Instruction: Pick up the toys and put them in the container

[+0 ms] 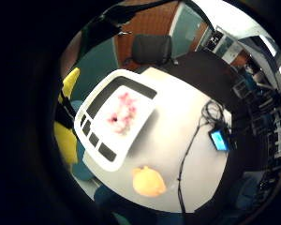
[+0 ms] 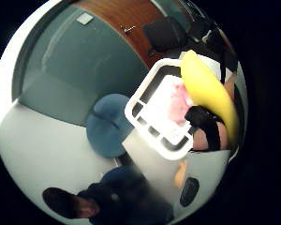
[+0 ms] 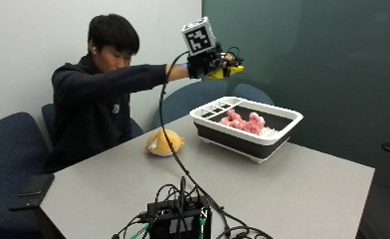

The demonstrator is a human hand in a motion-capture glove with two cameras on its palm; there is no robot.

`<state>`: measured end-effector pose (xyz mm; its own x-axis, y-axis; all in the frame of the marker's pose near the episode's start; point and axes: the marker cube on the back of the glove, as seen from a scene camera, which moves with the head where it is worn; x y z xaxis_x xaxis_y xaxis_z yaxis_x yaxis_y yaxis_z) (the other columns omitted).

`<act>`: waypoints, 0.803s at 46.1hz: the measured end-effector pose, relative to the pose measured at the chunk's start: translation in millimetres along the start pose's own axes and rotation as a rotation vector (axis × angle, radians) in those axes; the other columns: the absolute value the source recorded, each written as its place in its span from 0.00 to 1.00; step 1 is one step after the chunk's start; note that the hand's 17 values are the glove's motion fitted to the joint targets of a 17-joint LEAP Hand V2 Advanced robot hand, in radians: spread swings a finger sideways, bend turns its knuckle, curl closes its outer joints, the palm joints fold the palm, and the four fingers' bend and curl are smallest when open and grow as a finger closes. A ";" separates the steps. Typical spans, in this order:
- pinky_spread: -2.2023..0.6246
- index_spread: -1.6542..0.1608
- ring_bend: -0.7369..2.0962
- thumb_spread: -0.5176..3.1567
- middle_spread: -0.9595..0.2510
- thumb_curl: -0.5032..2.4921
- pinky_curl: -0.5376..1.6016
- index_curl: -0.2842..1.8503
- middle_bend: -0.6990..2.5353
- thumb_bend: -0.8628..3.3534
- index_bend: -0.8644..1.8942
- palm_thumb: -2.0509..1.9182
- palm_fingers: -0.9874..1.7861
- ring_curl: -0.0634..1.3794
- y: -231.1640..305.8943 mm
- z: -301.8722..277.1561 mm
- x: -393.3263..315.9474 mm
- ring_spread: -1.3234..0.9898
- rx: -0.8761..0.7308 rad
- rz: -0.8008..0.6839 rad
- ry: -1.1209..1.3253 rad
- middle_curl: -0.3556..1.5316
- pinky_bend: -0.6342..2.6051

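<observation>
three toys (image 3: 164,143) – one container (image 3: 274,142)

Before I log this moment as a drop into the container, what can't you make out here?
- Yellow toy: outside view, the gloved right hand covers most of it, so its kind is unclear.
- Pink toy in the container: blurred in both palm views, shape unreadable.
- Orange toy on the table: details too small.

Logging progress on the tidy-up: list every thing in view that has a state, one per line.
Right hand: raised above the container, grips the yellow toy.
Yellow toy: held in the air, not yet in the container.
Container: upright on the table, holds the pink toy.
Pink toy: lying inside the container.
Orange toy: on the table beside the container, untouched.
</observation>
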<state>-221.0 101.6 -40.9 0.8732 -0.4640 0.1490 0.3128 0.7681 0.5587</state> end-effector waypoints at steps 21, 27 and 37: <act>0.75 0.82 0.37 0.51 0.76 0.32 0.37 0.35 0.26 0.20 0.41 0.56 0.26 0.19 -23.6 37.4 22.4 0.53 -0.196 0.172 0.014 0.36 0.46; 0.75 0.80 0.35 0.51 0.78 0.31 0.36 0.34 0.25 0.20 0.39 0.55 0.28 0.19 7.5 22.5 29.4 0.54 -0.238 0.109 0.031 0.35 0.45; 0.75 0.78 0.35 0.52 0.78 0.30 0.36 0.31 0.26 0.20 0.36 0.56 0.29 0.20 94.3 -10.3 43.2 0.54 -0.323 -0.072 0.012 0.33 0.44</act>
<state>-149.9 158.5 9.8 0.8482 -0.5187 0.1073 0.4749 0.8344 0.2798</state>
